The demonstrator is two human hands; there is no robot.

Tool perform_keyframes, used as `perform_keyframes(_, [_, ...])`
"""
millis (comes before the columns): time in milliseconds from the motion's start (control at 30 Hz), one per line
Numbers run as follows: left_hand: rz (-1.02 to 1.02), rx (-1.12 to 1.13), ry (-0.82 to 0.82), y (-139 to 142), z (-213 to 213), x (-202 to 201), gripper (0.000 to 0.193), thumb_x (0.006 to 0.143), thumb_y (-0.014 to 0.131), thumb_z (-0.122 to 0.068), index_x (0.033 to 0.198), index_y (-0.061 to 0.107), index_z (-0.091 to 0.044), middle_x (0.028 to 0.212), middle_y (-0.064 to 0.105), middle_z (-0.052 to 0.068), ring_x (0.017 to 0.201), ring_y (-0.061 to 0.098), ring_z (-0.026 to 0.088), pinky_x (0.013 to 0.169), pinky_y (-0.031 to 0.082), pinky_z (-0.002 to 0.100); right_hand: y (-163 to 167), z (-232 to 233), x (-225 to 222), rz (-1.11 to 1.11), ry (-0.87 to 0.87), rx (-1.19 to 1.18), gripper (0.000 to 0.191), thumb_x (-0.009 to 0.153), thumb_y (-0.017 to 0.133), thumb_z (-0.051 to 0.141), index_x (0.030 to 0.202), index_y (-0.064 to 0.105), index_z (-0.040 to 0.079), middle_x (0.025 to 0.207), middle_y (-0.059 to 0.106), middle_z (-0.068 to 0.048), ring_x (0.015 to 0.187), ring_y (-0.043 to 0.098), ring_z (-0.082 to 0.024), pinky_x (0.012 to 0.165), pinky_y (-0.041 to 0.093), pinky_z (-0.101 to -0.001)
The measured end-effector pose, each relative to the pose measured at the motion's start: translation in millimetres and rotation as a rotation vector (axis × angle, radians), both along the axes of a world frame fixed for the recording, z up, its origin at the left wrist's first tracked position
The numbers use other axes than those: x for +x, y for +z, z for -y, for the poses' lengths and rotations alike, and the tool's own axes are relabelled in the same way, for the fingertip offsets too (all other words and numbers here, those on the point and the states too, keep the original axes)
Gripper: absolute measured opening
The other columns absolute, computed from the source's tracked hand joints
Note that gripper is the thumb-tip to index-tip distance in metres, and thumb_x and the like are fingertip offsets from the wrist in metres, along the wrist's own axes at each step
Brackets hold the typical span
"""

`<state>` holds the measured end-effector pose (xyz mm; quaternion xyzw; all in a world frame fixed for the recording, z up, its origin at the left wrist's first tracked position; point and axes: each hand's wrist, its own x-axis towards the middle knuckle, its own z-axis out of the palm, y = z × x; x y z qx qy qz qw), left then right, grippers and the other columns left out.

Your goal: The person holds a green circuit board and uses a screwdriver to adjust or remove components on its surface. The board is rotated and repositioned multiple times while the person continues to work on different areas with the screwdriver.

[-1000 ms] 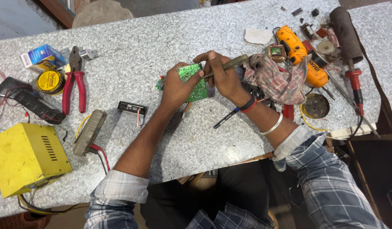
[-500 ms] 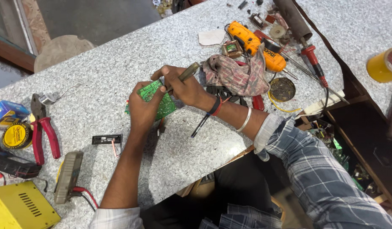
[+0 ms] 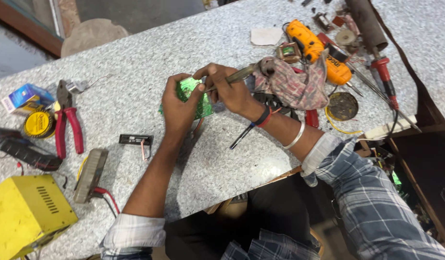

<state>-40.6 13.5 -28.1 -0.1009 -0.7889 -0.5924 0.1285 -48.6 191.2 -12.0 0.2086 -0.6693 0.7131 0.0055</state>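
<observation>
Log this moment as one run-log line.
left hand: holds green circuit board | right hand: soldering iron on board | surface: granite worktop

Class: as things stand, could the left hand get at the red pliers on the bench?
Probably yes, once freed: the left hand now holds the green board, but bare bench lies between it and the pliers.

A speckled grey stone surface point(image 3: 184, 43) is seen, strewn with tools: red-handled pliers point(image 3: 67, 118) at the left, a yellow metal box point(image 3: 25, 214) at lower left, an orange drill point(image 3: 318, 50) and a checked rag point(image 3: 294, 86) at upper right.
</observation>
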Motion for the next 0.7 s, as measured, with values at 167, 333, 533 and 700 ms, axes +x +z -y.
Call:
perform_keyframes(167, [0.089, 0.11, -0.033, -5.7, -2.4, -1.5, 0.036, 0.097, 0.078, -0.022, 0.123, 0.06, -0.003, 0.103, 0.069, 0.005, 0.089, 0.064, 0.01, 0.077, 0.056, 0.028, -2.5, -3.8, -2.5, -0.052, 0.039, -0.018, 0.068, 0.112, 0.036, 0.057, 0.118, 0.068, -0.003, 0.074, 0.061, -0.003, 0.058, 0.061, -0.009, 0.051, 0.049, -0.0237])
perform_keyframes(333, [0.059, 0.178, -0.124, -2.9, -3.1, -1.0, 0.041, 0.102, 0.072, -0.028, 0.13, 0.054, -0.003, 0.107, 0.065, 0.006, 0.093, 0.065, 0.012, 0.078, 0.058, 0.029, -3.3, -4.7, -4.7, -0.077, 0.059, -0.076, 0.066, 0.112, 0.039, 0.055, 0.116, 0.068, -0.003, 0.077, 0.063, -0.006, 0.06, 0.063, -0.011, 0.051, 0.051, -0.0238])
perform_keyframes(533, [-0.016, 0.134, -0.2, 1.7, -2.9, 3.9, 0.053, 0.101, 0.072, -0.029, 0.139, 0.047, -0.002, 0.118, 0.061, 0.01, 0.106, 0.063, 0.016, 0.091, 0.056, 0.032, -3.2, -9.4, -5.5, -0.124, 0.055, -0.093, 0.068, 0.112, 0.037, 0.056, 0.116, 0.068, -0.004, 0.078, 0.064, -0.007, 0.061, 0.063, -0.01, 0.054, 0.052, -0.0238])
perform_keyframes(700, [0.033, 0.119, -0.198, 3.7, -4.3, 2.7, 0.055, 0.096, 0.078, -0.027, 0.134, 0.048, -0.001, 0.113, 0.063, 0.009, 0.103, 0.064, 0.015, 0.087, 0.057, 0.032, -3.4, -11.1, -8.4, -0.115, 0.034, -0.094, 0.07, 0.112, 0.034, 0.057, 0.115, 0.068, -0.004, 0.075, 0.065, -0.006, 0.059, 0.061, -0.009, 0.052, 0.05, -0.023])
